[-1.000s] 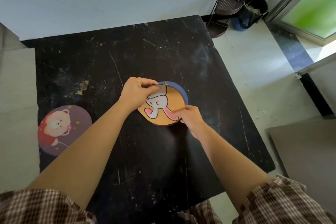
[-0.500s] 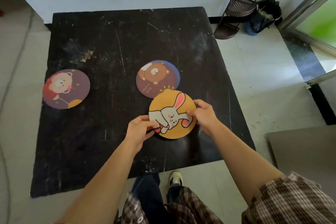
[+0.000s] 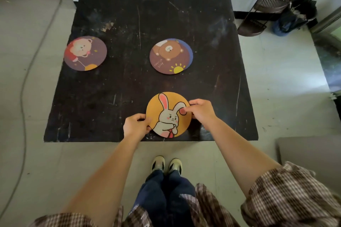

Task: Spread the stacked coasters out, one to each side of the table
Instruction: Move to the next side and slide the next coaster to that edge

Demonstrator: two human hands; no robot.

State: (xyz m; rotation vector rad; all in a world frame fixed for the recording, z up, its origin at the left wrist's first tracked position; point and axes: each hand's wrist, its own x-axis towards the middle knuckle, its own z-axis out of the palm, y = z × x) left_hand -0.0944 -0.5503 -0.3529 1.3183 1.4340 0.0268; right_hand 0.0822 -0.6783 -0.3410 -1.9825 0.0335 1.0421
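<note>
1. Rabbit coaster (image 3: 168, 114): round, orange, rabbit drawing face up. It sits at the near edge of the black desk (image 3: 129, 88), roughly mid-width; whether it lies flat on the top or is raised a little cannot be told.
2. Left hand (image 3: 135, 127) grasps the coaster's lower-left rim, thumb on top and fingers curled beneath.
3. Right hand (image 3: 201, 111) grasps the right rim, thumb pressed on the printed face near the rabbit's ear.
4. Bear coaster (image 3: 168, 56): brown, lies flat near the desk's centre, apart from the rabbit coaster. A blue coaster (image 3: 190, 55) shows as a crescent under its right edge, so two are stacked there.
5. Pink-bear coaster (image 3: 85, 53): purple ground, lies flat at the left edge of the desk, well apart from the others.
6. Desk surface: black, scratched and scuffed, standing against a pale wall.
7. Below the desk edge: the person's dark trousers, two pale shoes (image 3: 166, 165), and checked sleeves.
8. Floor, far right: a dark wire rack (image 3: 265, 11) beside a dark bag (image 3: 295, 16).
</note>
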